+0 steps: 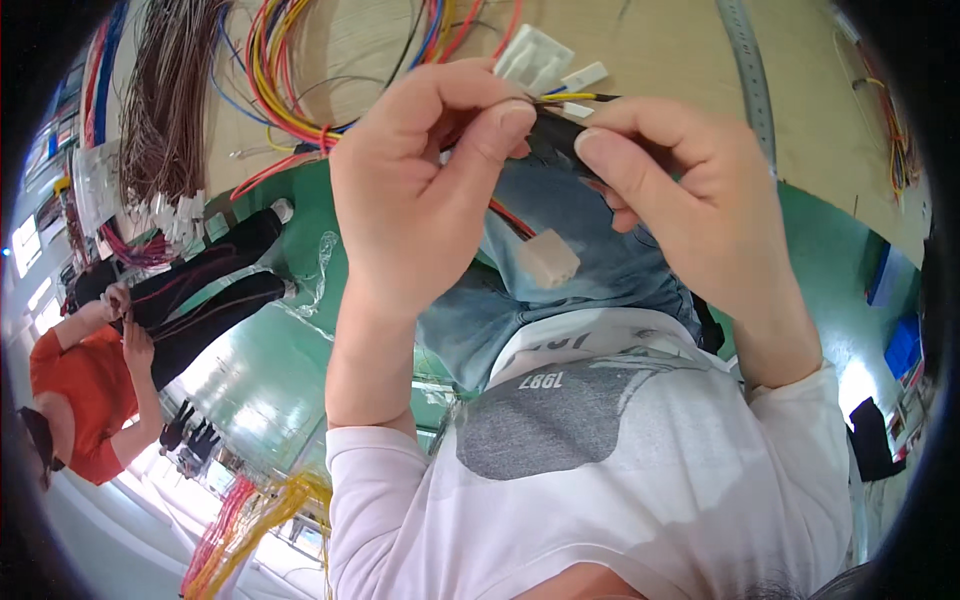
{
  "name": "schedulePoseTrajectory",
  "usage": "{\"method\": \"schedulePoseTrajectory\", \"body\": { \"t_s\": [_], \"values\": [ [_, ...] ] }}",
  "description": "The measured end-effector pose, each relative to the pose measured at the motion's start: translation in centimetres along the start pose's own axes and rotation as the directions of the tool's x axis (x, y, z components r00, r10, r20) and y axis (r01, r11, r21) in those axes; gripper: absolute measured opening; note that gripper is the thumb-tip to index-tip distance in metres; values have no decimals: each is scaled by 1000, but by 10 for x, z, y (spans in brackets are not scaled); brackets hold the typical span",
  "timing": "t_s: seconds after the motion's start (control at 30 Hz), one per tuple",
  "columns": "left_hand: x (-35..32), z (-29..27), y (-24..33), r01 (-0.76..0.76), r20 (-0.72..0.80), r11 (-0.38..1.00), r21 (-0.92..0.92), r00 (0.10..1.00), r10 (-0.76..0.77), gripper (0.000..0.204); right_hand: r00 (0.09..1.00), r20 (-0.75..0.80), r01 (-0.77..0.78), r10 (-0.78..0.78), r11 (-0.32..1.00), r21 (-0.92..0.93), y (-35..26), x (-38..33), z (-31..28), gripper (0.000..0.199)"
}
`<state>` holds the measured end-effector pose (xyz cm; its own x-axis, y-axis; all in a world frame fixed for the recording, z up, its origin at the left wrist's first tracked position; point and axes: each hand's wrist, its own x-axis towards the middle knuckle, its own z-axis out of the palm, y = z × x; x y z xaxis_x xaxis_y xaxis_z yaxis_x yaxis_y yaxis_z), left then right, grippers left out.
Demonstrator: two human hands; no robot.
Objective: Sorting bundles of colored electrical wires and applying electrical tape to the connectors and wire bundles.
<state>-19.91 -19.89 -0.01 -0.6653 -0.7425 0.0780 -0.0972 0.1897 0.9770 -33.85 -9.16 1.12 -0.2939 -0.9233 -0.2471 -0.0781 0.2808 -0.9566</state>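
Observation:
Both hands meet over the near edge of the table. My left hand (425, 185) pinches one end of a black sleeve or tape (560, 140) between thumb and forefinger. The other end of it is gripped by the thumb and fingers of my right hand (690, 190). Yellow wires (568, 97) show just above the black piece. Below my left fingers hangs a white connector (549, 259) on red and dark wires, over my lap. A wide white connector housing (535, 58) lies behind the fingertips, beside a smaller white connector (585, 77). My palms hide part of the wires.
A coil of red, yellow and blue wires (270, 75) lies left on the wooden table (660, 50). Further left hang brown wire bundles (165, 90) with white ends. A metal ruler (748, 75) lies right, near more wires (897, 140). A person in orange (85, 385) works at the left.

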Motion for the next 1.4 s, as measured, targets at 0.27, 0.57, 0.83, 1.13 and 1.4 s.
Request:
{"method": "schedulePoseTrajectory", "body": {
  "t_s": [0.27,0.57,0.83,1.13,1.4],
  "values": [
    [12,-8,3,121,107,977,-176,989,-103,12,1000,21,-5,3,997,80,-8,18,4,16],
    [17,-10,4,166,68,960,-226,986,-155,11,993,0,-115,117,983,144,-7,23,14,19],
    [21,-11,3,194,-1,966,-170,980,-198,10,997,19,-76,74,986,150,-2,29,16,21],
    [22,-15,-1,171,-26,976,-136,984,-176,9,993,92,-85,68,976,199,-3,32,17,22],
    [25,-8,10,248,-30,947,-204,965,-260,5,997,68,-59,49,985,165,-4,30,16,21]
  ]
}}
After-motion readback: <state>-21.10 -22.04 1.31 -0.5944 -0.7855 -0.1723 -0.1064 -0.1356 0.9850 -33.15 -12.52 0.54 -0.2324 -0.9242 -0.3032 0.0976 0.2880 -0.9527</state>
